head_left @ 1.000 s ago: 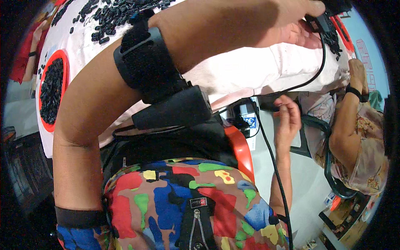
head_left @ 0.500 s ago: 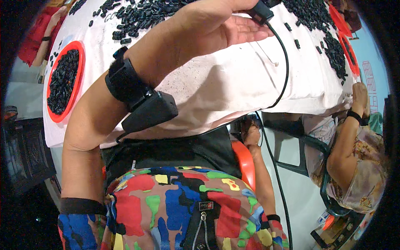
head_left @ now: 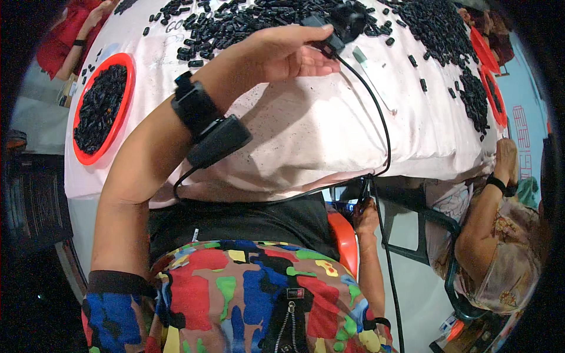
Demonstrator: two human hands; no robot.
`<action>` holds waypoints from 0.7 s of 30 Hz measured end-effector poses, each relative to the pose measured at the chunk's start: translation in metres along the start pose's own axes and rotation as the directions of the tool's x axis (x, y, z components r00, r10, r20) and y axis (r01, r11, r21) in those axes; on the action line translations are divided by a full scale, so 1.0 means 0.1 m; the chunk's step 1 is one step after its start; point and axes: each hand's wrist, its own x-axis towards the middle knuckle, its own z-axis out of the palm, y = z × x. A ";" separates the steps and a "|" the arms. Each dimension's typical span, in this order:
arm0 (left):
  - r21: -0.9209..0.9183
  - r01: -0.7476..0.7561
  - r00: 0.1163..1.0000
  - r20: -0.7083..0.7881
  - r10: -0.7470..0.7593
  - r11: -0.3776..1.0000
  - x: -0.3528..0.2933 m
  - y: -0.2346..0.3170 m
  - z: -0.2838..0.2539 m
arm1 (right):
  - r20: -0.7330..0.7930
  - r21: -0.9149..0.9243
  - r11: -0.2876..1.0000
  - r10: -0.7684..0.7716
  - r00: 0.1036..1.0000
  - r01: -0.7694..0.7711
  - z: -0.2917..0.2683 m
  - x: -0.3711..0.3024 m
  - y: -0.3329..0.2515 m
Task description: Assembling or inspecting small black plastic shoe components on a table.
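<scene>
My left hand point(head_left: 288, 56) reaches over the table, thumb and fingers closed around a black device point(head_left: 333, 41) with a rounded dark head and a cable. From it the black cable point(head_left: 385, 126) curves down past the table edge. A black strap with a box-shaped unit point(head_left: 219, 141) sits on my left forearm. Beyond the hand lies a wide spread of small black plastic pieces point(head_left: 235, 26). My right hand point(head_left: 366, 217) is low beside the red chair, below the table edge, its fingers bent around something dark that I cannot make out.
A red-rimmed basin point(head_left: 129, 88) full of black pieces stands at the left on the white tablecloth point(head_left: 294, 129). More pieces point(head_left: 432, 29) are heaped at the far right, near red basins point(head_left: 493, 97). One person point(head_left: 497, 235) sits at the right; another's red sleeve shows far left.
My left hand has moved left and slightly nearer with the black device, whose rounded head now shows. My right hand sits a little lower. The whole view has shifted slightly.
</scene>
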 end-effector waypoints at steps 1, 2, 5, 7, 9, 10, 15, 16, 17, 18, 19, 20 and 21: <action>0.024 0.024 0.999 0.032 -0.025 0.999 0.01 -0.01 0.00 | 0.004 -0.003 1.000 0.015 1.000 -0.015 0.00 0.02 -0.01; 0.063 0.060 0.997 -0.048 -0.057 0.996 0.05 -0.03 0.04 | -0.005 -0.005 1.000 0.010 1.000 -0.010 -0.01 0.03 -0.02; 0.148 0.081 0.997 -0.016 -0.079 0.986 0.06 0.03 0.07 | 0.002 0.037 0.999 0.017 1.000 -0.017 0.02 0.05 -0.04; 0.196 0.098 0.995 -0.029 -0.095 0.976 0.11 0.03 0.04 | -0.033 0.074 0.997 0.000 0.999 0.002 0.03 0.06 -0.04; 0.361 0.095 0.995 0.000 -0.102 0.928 0.06 0.10 0.06 | -0.067 0.112 0.994 -0.013 0.998 0.021 0.09 0.06 0.00; 0.408 0.107 0.993 -0.006 -0.115 0.906 0.02 0.13 0.06 | -0.076 0.089 0.995 -0.027 0.997 0.033 0.13 0.08 0.03; 0.442 0.213 0.977 -0.087 -0.195 0.871 -0.08 0.12 -0.05 | 0.023 0.058 0.998 0.025 0.999 -0.027 0.17 0.11 0.06; 0.479 0.222 0.975 -0.110 -0.193 0.849 -0.10 0.13 -0.04 | 0.009 0.090 0.996 0.004 1.000 -0.005 0.21 0.11 0.08; 0.514 0.232 0.973 -0.133 -0.190 0.826 -0.12 0.13 -0.04 | -0.007 0.120 0.993 -0.016 1.000 0.017 0.24 0.12 0.11; 0.509 0.231 0.973 -0.137 -0.187 0.829 -0.10 0.11 -0.07 | -0.005 0.116 0.993 -0.024 1.000 0.024 0.26 0.12 0.15; 0.532 0.243 0.970 -0.153 -0.190 0.811 -0.08 0.08 -0.10 | 0.007 0.214 0.975 -0.056 0.998 0.053 0.25 0.13 0.12; 0.553 0.256 0.966 -0.170 -0.193 0.793 -0.08 0.06 -0.13 | 0.019 0.310 0.948 -0.089 0.996 0.078 0.25 0.15 0.09; 0.545 0.261 0.965 -0.184 -0.190 0.797 -0.08 0.04 -0.18 | 0.026 0.309 0.947 -0.105 0.994 0.092 0.27 0.16 0.05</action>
